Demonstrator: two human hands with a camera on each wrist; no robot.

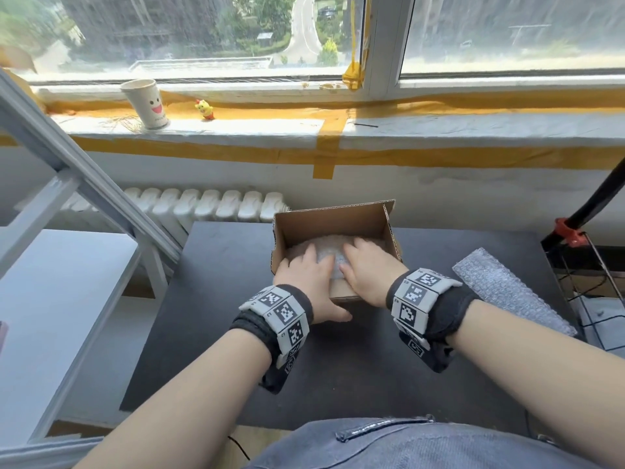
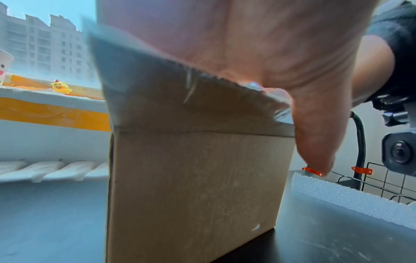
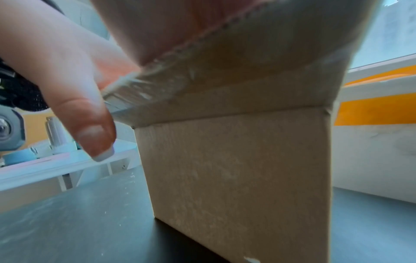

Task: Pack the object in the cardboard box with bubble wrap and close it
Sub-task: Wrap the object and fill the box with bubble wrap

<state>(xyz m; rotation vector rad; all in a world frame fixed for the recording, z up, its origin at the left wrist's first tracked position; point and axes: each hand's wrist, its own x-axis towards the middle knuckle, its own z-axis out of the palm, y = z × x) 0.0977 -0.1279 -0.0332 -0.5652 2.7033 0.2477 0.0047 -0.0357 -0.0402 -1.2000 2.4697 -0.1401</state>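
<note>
An open cardboard box (image 1: 331, 221) stands on the black table (image 1: 220, 333), its far and right flaps upright. Bubble wrap (image 1: 326, 253) fills its inside, and whatever lies under it is hidden. My left hand (image 1: 304, 277) and right hand (image 1: 368, 269) lie side by side on that wrap, fingers straight and pressing down. Both palms bear on the near flap. The left wrist view shows the left hand (image 2: 247, 44) over the box (image 2: 195, 186) with the thumb hanging outside the near wall. In the right wrist view the right hand (image 3: 157, 26) covers the box (image 3: 243, 178) rim.
A loose sheet of bubble wrap (image 1: 507, 292) lies on the table right of the box. A paper cup (image 1: 147, 103) and a yellow toy (image 1: 204, 109) sit on the windowsill. A white shelf frame (image 1: 84, 184) stands left, a black stand with an orange clamp (image 1: 568, 231) right.
</note>
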